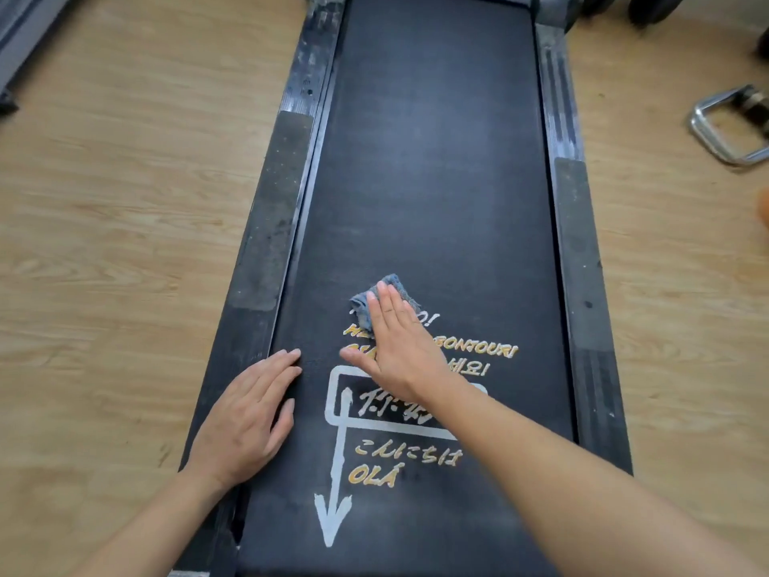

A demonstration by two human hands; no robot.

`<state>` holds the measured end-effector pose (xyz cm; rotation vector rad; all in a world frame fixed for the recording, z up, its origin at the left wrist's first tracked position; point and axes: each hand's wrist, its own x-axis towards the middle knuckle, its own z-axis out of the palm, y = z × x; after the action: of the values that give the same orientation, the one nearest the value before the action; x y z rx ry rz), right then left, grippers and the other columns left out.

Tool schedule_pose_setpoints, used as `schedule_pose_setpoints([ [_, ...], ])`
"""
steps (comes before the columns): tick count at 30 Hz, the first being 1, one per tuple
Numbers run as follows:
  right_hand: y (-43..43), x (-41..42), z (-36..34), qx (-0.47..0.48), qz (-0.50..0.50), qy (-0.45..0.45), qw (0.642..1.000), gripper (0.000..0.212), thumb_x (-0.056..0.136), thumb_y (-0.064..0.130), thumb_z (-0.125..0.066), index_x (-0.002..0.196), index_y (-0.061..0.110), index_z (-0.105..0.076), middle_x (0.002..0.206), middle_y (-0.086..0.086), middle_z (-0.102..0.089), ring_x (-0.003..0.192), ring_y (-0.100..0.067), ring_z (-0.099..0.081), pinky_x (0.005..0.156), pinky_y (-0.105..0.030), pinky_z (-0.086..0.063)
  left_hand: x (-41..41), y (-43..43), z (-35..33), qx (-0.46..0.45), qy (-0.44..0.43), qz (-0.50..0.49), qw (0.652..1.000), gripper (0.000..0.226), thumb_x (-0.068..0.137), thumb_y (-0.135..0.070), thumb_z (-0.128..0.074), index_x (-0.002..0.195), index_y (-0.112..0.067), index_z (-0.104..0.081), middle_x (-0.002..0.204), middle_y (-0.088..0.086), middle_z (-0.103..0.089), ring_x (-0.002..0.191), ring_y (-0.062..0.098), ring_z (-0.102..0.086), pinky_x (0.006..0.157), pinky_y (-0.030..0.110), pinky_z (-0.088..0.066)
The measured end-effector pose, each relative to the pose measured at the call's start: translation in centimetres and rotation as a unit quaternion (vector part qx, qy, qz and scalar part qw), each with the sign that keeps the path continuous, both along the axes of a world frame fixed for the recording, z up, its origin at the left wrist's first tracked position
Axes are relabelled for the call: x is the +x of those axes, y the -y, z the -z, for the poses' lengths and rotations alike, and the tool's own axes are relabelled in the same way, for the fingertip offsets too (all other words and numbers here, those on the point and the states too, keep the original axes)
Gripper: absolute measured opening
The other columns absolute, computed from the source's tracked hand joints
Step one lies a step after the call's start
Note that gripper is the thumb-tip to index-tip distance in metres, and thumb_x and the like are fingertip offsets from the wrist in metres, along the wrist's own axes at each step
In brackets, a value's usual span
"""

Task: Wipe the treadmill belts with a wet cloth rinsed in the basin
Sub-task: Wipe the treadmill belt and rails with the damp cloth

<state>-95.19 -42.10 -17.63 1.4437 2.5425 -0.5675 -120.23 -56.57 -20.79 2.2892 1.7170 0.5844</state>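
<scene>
A black treadmill belt (432,168) runs away from me, printed with yellow greetings and a white arrow near my end. A small crumpled blue-grey cloth (393,287) lies on the belt over the printed words. My right hand (397,347) presses flat on the cloth with straight fingers, covering most of it. My left hand (249,414) rests flat with straight fingers across the left edge of the belt and the side rail. No basin is in view.
Dark side rails (266,251) with worn grip strips flank the belt. Wooden floor (116,202) lies on both sides. A chrome handle attachment (726,127) lies on the floor at the right. Dark weights stand at the top right.
</scene>
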Motion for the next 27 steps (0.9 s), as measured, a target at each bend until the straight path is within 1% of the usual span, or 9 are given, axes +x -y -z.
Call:
schedule_pose_setpoints([
  [4, 1.0, 11.9, -0.1, 0.001, 0.131, 0.045, 0.990, 0.105, 0.093, 0.085, -0.015, 0.163, 0.011, 0.015, 0.169, -0.006, 0.026, 0.155, -0.017, 0.027, 0.129, -0.039, 0.006, 0.0, 0.0, 0.2, -0.006, 0.001, 0.005, 1.000, 0.045, 0.104, -0.026, -0.048, 0.140, -0.002, -0.062, 0.165, 0.002, -0.043, 0.150, 0.024, -0.045, 0.124, 0.043, -0.036],
  [7, 1.8, 18.3, -1.0, -0.034, 0.287, 0.034, 0.957, 0.108, 0.090, 0.084, -0.017, 0.163, 0.010, 0.011, 0.171, -0.007, 0.020, 0.156, -0.016, 0.023, 0.130, -0.042, 0.002, 0.0, -0.1, 0.3, -0.008, 0.006, 0.005, 1.000, 0.044, 0.104, -0.026, -0.048, 0.138, -0.002, -0.063, 0.165, 0.002, -0.044, 0.150, 0.024, -0.045, 0.124, 0.043, -0.035],
  [9, 2.1, 19.3, -1.0, -0.040, 0.336, 0.015, 0.941, 0.108, 0.090, 0.083, -0.019, 0.164, 0.009, 0.007, 0.172, -0.007, 0.017, 0.157, -0.017, 0.018, 0.130, -0.042, 0.002, 0.1, -0.1, 0.2, -0.009, 0.010, 0.003, 1.000, 0.044, 0.104, -0.026, -0.048, 0.137, -0.002, -0.063, 0.164, 0.002, -0.044, 0.150, 0.023, -0.045, 0.124, 0.042, -0.035],
  [12, 2.1, 17.0, -0.5, -0.028, 0.381, -0.022, 0.924, 0.111, 0.088, 0.086, -0.015, 0.163, 0.007, 0.008, 0.171, -0.012, 0.016, 0.157, -0.021, 0.019, 0.129, -0.047, 0.005, 0.3, -0.1, 0.1, -0.008, 0.012, 0.000, 1.000, 0.043, 0.104, -0.025, -0.049, 0.137, -0.002, -0.063, 0.164, 0.003, -0.045, 0.150, 0.023, -0.045, 0.125, 0.042, -0.034],
  [14, 2.4, 14.3, 0.1, -0.016, 0.358, -0.036, 0.933, 0.114, 0.086, 0.090, -0.012, 0.163, 0.008, 0.010, 0.171, -0.012, 0.020, 0.156, -0.020, 0.024, 0.128, -0.047, 0.008, 0.3, -0.1, 0.0, -0.007, 0.014, 0.000, 1.000, 0.042, 0.104, -0.023, -0.050, 0.137, -0.002, -0.063, 0.163, 0.003, -0.045, 0.150, 0.023, -0.045, 0.125, 0.042, -0.035],
  [17, 3.6, 8.5, 0.4, -0.011, 0.252, -0.053, 0.966, 0.106, 0.093, 0.084, -0.016, 0.163, 0.010, 0.011, 0.169, -0.007, 0.026, 0.153, -0.014, 0.031, 0.127, -0.040, 0.013, 0.1, -0.2, 0.0, -0.009, 0.014, 0.004, 1.000, 0.041, 0.102, -0.018, -0.053, 0.138, -0.001, -0.062, 0.163, 0.006, -0.046, 0.150, 0.025, -0.045, 0.124, 0.044, -0.036],
  [19, 4.2, 3.7, 0.4, -0.013, 0.184, -0.073, 0.980, 0.102, 0.095, 0.081, -0.018, 0.164, 0.010, 0.011, 0.169, -0.006, 0.026, 0.152, -0.014, 0.033, 0.127, -0.039, 0.014, 0.1, -0.1, -0.1, -0.011, 0.014, -0.001, 1.000, 0.040, 0.101, -0.015, -0.053, 0.137, -0.001, -0.062, 0.161, 0.008, -0.048, 0.149, 0.026, -0.046, 0.124, 0.044, -0.036],
  [23, 4.4, -5.8, 0.6, -0.022, 0.030, -0.106, 0.994, 0.088, 0.103, 0.066, -0.027, 0.165, 0.009, 0.000, 0.172, -0.009, 0.015, 0.157, -0.017, 0.023, 0.128, -0.040, 0.010, 0.2, 0.2, 0.1, -0.013, 0.015, -0.028, 0.999, 0.040, 0.099, -0.012, -0.047, 0.132, 0.004, -0.061, 0.148, 0.016, -0.054, 0.140, 0.035, -0.052, 0.122, 0.045, -0.038],
  [27, 4.1, -8.9, 0.7, -0.038, -0.039, -0.101, 0.993, 0.074, 0.109, 0.052, -0.027, 0.165, 0.009, -0.004, 0.173, -0.008, 0.010, 0.158, -0.015, 0.016, 0.129, -0.039, 0.006, -0.1, 0.5, 0.1, -0.038, 0.024, -0.053, 0.998, 0.040, 0.092, -0.010, -0.044, 0.127, 0.003, -0.060, 0.135, 0.016, -0.056, 0.130, 0.036, -0.056, 0.121, 0.041, -0.037],
])
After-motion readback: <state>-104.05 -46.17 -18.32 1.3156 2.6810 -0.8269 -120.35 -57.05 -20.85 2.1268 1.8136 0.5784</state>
